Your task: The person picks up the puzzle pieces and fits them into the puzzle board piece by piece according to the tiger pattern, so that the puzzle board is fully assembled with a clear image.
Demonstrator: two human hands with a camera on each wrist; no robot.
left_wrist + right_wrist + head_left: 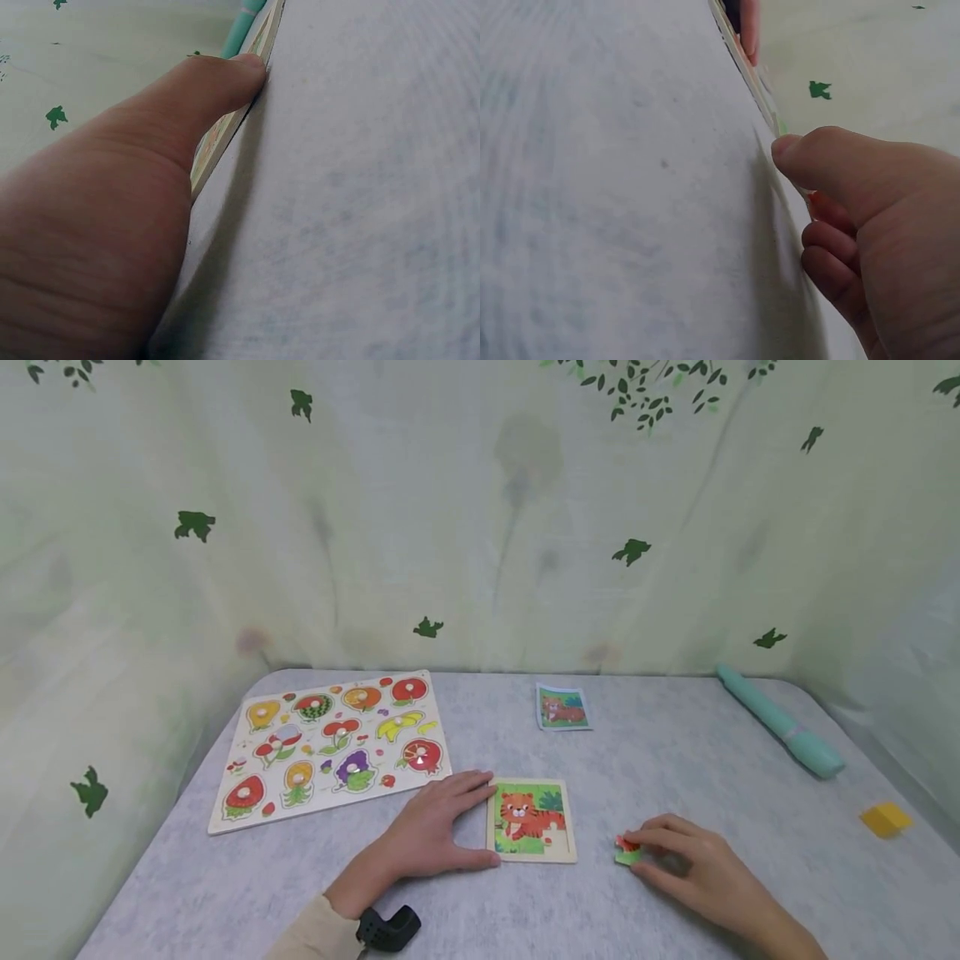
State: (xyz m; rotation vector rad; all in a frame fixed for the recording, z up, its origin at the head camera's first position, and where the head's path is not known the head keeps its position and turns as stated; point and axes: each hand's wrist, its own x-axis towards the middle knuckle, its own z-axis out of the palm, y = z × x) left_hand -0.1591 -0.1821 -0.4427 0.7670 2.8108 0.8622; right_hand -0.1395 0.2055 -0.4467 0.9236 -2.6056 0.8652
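A small wooden tiger jigsaw (529, 814) lies flat on the table, with a bare gap at its lower right. My left hand (431, 827) rests at its left side, fingers extended to the upper left corner and thumb along the lower left edge. In the left wrist view the thumb (225, 82) touches the board's frame. To the right of the jigsaw, my right hand (693, 864) pinches a red and green puzzle piece (627, 852) between thumb and fingers, low over the table. The right wrist view mostly hides that piece behind the thumb (817, 154).
A larger fruit peg puzzle (315, 810) lies at the back left. Behind the jigsaw is a tiger picture card (564, 708). A teal rolled-up object (783, 727) and a yellow block (886, 819) lie at the right. A patterned curtain (480, 527) hangs behind the table.
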